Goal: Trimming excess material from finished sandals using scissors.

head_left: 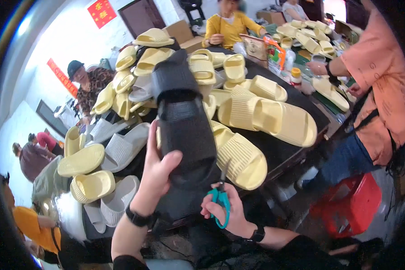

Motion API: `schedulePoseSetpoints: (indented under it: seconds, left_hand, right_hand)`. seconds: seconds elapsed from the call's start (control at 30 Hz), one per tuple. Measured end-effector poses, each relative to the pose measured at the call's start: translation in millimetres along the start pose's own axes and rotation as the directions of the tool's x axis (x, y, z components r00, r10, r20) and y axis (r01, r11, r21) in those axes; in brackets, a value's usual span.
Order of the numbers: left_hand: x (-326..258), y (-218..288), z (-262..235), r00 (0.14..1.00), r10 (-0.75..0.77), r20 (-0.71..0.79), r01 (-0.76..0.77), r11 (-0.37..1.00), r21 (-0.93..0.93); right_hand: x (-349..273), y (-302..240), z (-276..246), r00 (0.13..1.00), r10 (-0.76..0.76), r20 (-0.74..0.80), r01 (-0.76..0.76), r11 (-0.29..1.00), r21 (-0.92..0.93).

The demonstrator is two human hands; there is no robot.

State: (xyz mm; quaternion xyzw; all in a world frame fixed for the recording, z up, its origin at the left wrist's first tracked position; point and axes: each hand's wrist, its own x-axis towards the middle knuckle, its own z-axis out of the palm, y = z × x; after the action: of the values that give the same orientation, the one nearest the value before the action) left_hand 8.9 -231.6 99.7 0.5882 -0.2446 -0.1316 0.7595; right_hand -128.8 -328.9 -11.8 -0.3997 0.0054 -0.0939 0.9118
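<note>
My left hand [157, 173] grips a black slide sandal [186, 130] by its near end, thumb on top of the footbed. The sandal is raised over the table with its ribbed strap toward the far side. In my right hand [227, 211] is a pair of scissors [221, 198] with teal handles, blades pointing up and away. The scissors are close to the sandal's near right edge but look apart from it. A pale yellow slide [243, 159] lies just beyond the blades, and a larger yellow slide [270, 114] rests behind it.
Yellow slides [150, 58] pile up at the table's far left, with grey slides [126, 148] nearer. A person in an orange shirt [382, 90] stands at right beside a red stool [351, 202]. Another person in yellow [231, 29] sits across. Snack bags [274, 51] stand on the far side.
</note>
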Motion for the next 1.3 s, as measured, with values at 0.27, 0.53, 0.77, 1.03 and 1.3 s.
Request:
schedulePoseSetpoints:
  seconds: [0.27, 0.53, 0.77, 1.03, 1.3]
  left_hand:
    - [90, -24, 17, 0.993, 0.115, -0.009, -0.108, 0.956, 0.274]
    - [59, -17, -33, 0.961, 0.268, -0.064, -0.189, 0.810, 0.555]
    - [-9, 21, -180, 0.839, 0.531, -0.118, 0.072, 0.107, 0.992]
    - [-84, 88, -266, 0.864, 0.458, -0.207, 0.414, -0.414, 0.811]
    - [-69, 107, -276, 0.921, 0.265, -0.286, 0.386, -0.515, 0.766]
  right_hand:
    - [-10, 12, -10, 0.992, -0.123, 0.014, 0.124, 0.986, -0.108]
    - [-5, 10, -5, 0.990, -0.141, 0.027, 0.142, 0.945, -0.293]
    - [13, 3, 12, 0.969, -0.130, 0.208, 0.197, 0.918, -0.343]
    - [52, -22, 52, 0.887, -0.099, 0.451, 0.226, 0.945, -0.237]
    - [89, -18, 100, 0.789, -0.167, 0.591, 0.340, 0.921, -0.193]
